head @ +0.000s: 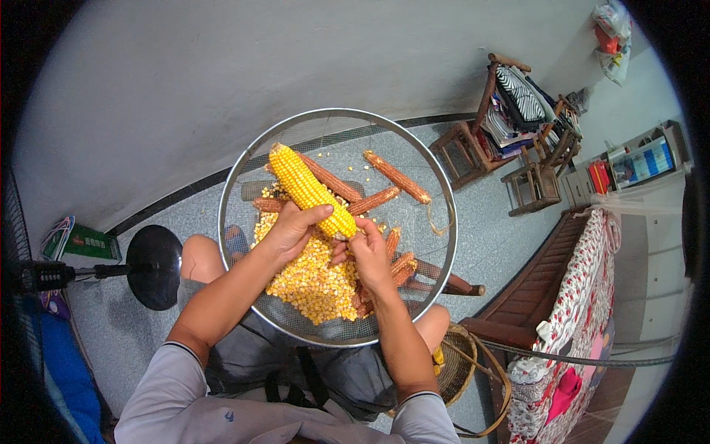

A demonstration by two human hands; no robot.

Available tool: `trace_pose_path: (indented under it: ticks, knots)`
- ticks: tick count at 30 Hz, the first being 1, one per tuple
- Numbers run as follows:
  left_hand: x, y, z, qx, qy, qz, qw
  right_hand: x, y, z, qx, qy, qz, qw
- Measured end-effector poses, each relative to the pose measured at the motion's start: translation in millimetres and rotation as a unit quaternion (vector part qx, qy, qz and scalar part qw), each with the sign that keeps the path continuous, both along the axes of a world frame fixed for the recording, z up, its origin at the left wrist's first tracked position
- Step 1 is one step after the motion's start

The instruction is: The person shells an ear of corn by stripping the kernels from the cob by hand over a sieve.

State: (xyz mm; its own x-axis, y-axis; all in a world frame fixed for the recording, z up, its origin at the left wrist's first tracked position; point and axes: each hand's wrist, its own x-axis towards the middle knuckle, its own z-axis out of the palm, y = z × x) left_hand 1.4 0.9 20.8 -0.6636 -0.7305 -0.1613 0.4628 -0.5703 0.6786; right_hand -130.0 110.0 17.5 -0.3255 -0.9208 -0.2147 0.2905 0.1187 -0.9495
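Note:
A full ear of yellow corn (302, 180) slants across the middle of the view, its kernels in even rows. My left hand (297, 230) grips it from below, the thumb lying across its lower part. At the ear's near end, the fingers of my right hand (363, 247) press on the kernels, partly hidden by the palm. Both hands are over a round wire-mesh sieve (450, 222) with a metal rim, which rests on my lap. Loose corn kernels (313, 297) are heaped in it, and several bare reddish cobs (399, 177) lie around the heap.
A woven basket (457, 366) with corn inside stands by my right knee. A wooden bed (521, 283) is at the right, wooden chairs (471, 150) stacked with papers beyond it. On the left are a fan's round black base (155, 267) and a green box (89, 241). A wall (249, 61) rises ahead.

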Motion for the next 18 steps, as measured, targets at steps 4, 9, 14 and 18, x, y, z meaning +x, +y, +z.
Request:
trace_pose_path:
  ticks: [4,9,14,18]
  knots:
    - [0,1,-2,-0.043,-0.014,0.008,0.999,1,-1,-5,0.0,0.018,0.005,1.0]
    - [0,3,5,0.022,0.032,0.006,0.999,-3,-3,-4,0.013,-0.034,-0.023,0.999]
    - [3,-2,-4,0.011,0.013,-0.002,1.0,-1,-2,5,-0.019,-0.076,-0.001,0.997]
    - [3,-2,-4,0.018,0.01,-0.019,1.0,-6,0,-3,-0.025,-0.045,0.02,0.998]
